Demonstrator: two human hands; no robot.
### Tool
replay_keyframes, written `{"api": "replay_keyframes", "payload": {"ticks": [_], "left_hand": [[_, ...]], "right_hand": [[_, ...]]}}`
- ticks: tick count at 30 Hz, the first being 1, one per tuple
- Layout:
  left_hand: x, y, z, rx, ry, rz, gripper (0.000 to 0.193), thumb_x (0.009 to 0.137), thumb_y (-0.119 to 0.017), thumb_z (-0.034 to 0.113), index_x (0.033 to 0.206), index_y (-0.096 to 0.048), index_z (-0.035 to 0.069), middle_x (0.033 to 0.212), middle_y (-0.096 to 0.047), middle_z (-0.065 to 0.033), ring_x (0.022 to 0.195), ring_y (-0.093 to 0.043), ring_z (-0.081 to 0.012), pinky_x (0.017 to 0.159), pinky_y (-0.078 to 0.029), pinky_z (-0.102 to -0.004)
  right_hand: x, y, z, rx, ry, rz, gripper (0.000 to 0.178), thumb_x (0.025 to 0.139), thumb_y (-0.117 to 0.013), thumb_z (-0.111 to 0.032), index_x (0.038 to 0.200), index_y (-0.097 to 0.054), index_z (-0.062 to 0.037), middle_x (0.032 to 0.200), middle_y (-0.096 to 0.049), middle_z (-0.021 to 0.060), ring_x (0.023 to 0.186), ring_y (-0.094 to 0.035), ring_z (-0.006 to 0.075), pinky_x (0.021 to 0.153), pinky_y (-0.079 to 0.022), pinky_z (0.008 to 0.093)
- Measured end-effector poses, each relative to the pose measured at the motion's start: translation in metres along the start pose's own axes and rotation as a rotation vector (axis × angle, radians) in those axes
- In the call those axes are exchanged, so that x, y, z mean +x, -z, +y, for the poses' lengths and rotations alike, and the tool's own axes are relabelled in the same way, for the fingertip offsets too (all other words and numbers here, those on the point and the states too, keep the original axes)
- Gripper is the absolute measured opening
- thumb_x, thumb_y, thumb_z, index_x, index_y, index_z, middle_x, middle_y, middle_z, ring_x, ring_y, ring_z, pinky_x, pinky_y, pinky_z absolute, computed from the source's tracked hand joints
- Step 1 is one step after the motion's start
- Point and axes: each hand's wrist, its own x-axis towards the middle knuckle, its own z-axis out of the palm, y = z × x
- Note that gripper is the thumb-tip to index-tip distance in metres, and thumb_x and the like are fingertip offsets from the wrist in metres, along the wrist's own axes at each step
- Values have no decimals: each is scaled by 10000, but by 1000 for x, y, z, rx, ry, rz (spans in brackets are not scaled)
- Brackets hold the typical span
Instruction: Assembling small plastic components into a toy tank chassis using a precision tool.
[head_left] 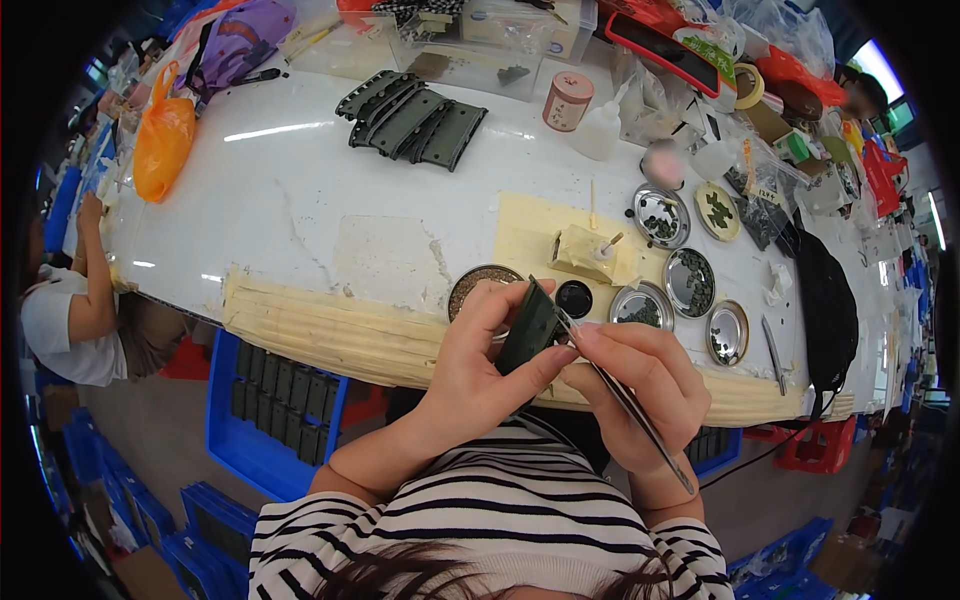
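Note:
Over the table's near edge, my left hand (475, 365) grips a dark green plastic housing (526, 325), tilted up between thumb and fingers. My right hand (645, 385) is closed round metal tweezers (635, 412), whose tips meet the housing's right edge. Whether the tips pinch a small part is hidden. Just past the housing sits a small black round pot (574, 299). A dish of brown grains (478, 283) is partly covered by my left hand. Right of it, round metal dishes (690, 282) hold small dark green parts.
A stack of green housings (412, 120) lies at the far middle. A taped block (590, 252) with a stick stands beyond my hands. A second pair of tweezers (774, 355) and a black bag (828, 310) lie right. A blue crate (270, 415) sits below left; another person (75, 310) sits left.

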Motion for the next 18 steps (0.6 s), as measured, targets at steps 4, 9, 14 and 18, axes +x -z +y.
{"api": "replay_keyframes", "payload": {"ticks": [4, 9, 14, 18], "left_hand": [[0, 0, 2, 40, 8, 19, 539, 825, -735, 96, 1283, -485, -39, 1040, -458, -74, 972, -536, -139, 801, -486, -243], [-1, 0, 4, 60, 22, 33, 545, 816, -743, 111, 1284, -504, -33, 1003, -459, -72, 913, -504, -140, 769, -443, -239], [1, 4, -1, 142, -17, 13, 547, 806, -742, 125, 1279, -520, -36, 933, -462, -71, 869, -481, -155, 757, -413, -249], [1, 7, -1, 152, -16, -7, 547, 813, -735, 137, 1282, -516, -40, 923, -456, -70, 860, -467, -161, 750, -402, -255]], "right_hand": [[2, 1, 2, 5, 23, -19, 303, 705, -786, -23, 991, -685, -18, 903, -673, 117, 777, -660, 216, 666, -536, 283], [4, 2, 5, -11, 78, -36, 281, 721, -775, -30, 986, -690, 3, 893, -668, 126, 731, -669, 213, 608, -547, 274], [4, 4, 4, -51, 66, -75, 259, 691, -787, -44, 938, -708, -30, 883, -696, 122, 772, -690, 217, 650, -548, 265], [5, 8, 7, -107, 142, -127, 255, 694, -789, -57, 937, -714, -35, 875, -699, 124, 756, -692, 218, 634, -551, 272]]}}
